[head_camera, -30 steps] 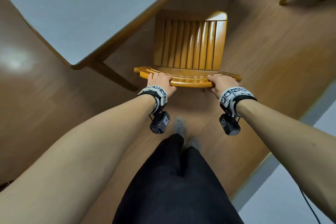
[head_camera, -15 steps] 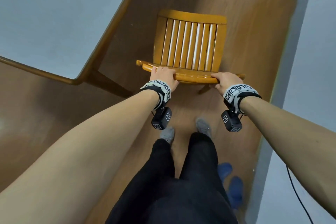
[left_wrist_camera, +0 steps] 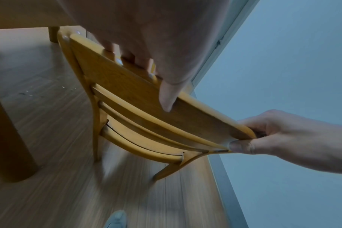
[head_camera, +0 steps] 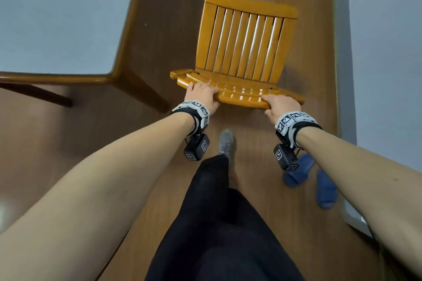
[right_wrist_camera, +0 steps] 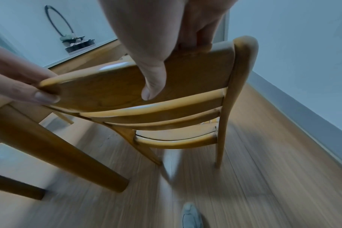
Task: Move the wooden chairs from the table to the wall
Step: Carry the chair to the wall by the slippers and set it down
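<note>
A honey-coloured wooden chair (head_camera: 244,41) with a slatted seat stands on the wood floor between the table (head_camera: 57,18) and the pale wall (head_camera: 388,52). My left hand (head_camera: 202,96) grips the left part of its top back rail (head_camera: 239,96), and my right hand (head_camera: 279,104) grips the right part. In the left wrist view my thumb (left_wrist_camera: 167,98) presses the rail's rear face, with the fingers curled over the top. The right wrist view shows the same hold, thumb (right_wrist_camera: 152,86) behind the rail (right_wrist_camera: 185,80). The chair legs are blurred, so I cannot tell whether they touch the floor.
The table's corner and thick leg (right_wrist_camera: 59,148) are close on the left. A grey skirting (right_wrist_camera: 312,120) runs along the wall on the right. Two blue slippers (head_camera: 299,171) lie by the wall near my right arm. My foot (head_camera: 225,141) is just behind the chair.
The chair has come out from under the table edge and swung toward the wall on the right. Both hands keep their hold on the back rail. The slippers have come into view.
</note>
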### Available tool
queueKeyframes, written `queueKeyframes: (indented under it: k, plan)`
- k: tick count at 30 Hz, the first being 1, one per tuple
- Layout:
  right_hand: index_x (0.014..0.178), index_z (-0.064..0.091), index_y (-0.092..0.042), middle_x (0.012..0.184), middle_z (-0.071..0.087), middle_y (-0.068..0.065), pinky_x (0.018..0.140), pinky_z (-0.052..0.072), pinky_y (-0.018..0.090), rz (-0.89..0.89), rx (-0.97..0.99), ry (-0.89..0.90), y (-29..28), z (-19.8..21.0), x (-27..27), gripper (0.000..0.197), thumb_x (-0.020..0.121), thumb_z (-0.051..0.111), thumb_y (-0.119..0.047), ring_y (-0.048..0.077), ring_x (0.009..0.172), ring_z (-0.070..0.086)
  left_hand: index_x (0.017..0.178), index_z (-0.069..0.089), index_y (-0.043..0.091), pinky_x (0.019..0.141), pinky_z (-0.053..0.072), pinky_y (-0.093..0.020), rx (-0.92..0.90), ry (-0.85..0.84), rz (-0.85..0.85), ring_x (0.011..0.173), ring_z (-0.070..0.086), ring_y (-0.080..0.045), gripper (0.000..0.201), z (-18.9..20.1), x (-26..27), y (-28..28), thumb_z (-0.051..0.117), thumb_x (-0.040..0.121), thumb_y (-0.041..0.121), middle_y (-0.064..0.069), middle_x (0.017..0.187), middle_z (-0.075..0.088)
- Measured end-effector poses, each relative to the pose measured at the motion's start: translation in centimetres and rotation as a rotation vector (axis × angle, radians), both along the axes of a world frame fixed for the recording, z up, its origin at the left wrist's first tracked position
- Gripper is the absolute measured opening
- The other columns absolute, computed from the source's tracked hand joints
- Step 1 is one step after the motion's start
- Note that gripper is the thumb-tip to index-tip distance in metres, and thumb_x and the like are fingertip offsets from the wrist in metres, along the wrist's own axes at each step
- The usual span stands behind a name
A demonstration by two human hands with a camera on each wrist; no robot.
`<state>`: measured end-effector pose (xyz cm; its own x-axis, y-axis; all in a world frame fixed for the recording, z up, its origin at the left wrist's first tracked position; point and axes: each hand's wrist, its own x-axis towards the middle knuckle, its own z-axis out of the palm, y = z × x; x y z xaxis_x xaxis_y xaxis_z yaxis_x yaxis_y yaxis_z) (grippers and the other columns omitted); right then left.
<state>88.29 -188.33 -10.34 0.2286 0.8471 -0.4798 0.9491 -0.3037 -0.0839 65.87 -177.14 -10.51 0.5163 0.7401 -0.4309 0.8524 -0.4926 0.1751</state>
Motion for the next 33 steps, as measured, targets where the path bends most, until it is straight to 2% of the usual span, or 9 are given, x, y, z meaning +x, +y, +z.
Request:
queueKeyframes:
  k: [7,14,18,21,26,33]
  plan:
    - [0.121,0.062,-0.024,0.109,0.070,0.007,0.076,0.052,0.037,-0.155,-0.039,0.010,-8.6,0.3,-8.1,0.026,0.095,0.063,-0.026,0.033,0.099,0.066,0.135,0.057,0.029,0.116,0.018,-0.049,-0.050,0.049,-0.159,0.138,0.039,-0.028,0.046,-0.5,-5.9,-5.4,0.058,0.092,0.046,-0.004,0.145,0.052]
    - [0.134,0.057,-0.027,0.125,0.066,0.007,0.089,0.053,0.040,-0.347,-0.046,0.005,-13.9,1.1,-16.8,0.039,0.096,0.063,-0.029,0.032,0.113,0.063,0.140,0.054,0.029,0.118,0.015,-0.048,-0.051,0.035,-0.323,0.140,0.036,-0.027,0.049,0.1,-12.0,-7.7,0.056,0.093,0.045,-0.003,0.147,0.050]
    - [0.144,0.051,-0.028,0.135,0.062,0.005,0.093,0.052,0.040,-0.469,-0.075,-0.014,-15.2,0.8,-22.5,0.048,0.097,0.064,-0.031,0.031,0.119,0.060,0.141,0.054,0.028,0.119,0.014,-0.049,-0.058,0.030,-0.451,0.141,0.035,-0.028,0.049,0.1,-15.5,-7.0,0.056,0.094,0.044,-0.004,0.148,0.048]
    - [0.145,0.050,-0.028,0.133,0.063,0.005,0.091,0.052,0.039,-0.532,-0.080,-0.013,-15.5,0.6,-26.9,0.050,0.097,0.064,-0.033,0.031,0.118,0.061,0.140,0.055,0.027,0.119,0.012,-0.049,-0.062,0.032,-0.519,0.142,0.034,-0.028,0.048,-0.1,-18.2,-6.1,0.057,0.094,0.042,-0.004,0.148,0.048]
    - [0.132,0.058,-0.026,0.121,0.068,0.006,0.088,0.055,0.041,-0.625,-0.057,-0.013,-15.4,0.5,-32.2,0.039,0.097,0.063,-0.041,0.030,0.109,0.065,0.146,0.049,0.026,0.120,0.007,-0.049,-0.086,0.043,-0.602,0.146,0.028,-0.027,0.053,0.1,-20.8,-4.3,0.058,0.095,0.036,-0.005,0.153,0.043]
    - [0.123,0.060,-0.026,0.113,0.068,0.005,0.082,0.055,0.040,-0.736,-0.073,0.024,-14.7,0.9,-34.9,0.036,0.096,0.061,-0.049,0.030,0.103,0.065,0.149,0.047,0.026,0.121,0.008,-0.048,-0.106,0.090,-0.690,0.146,0.028,-0.026,0.055,1.3,-21.2,-3.1,0.058,0.095,0.036,-0.007,0.154,0.042]
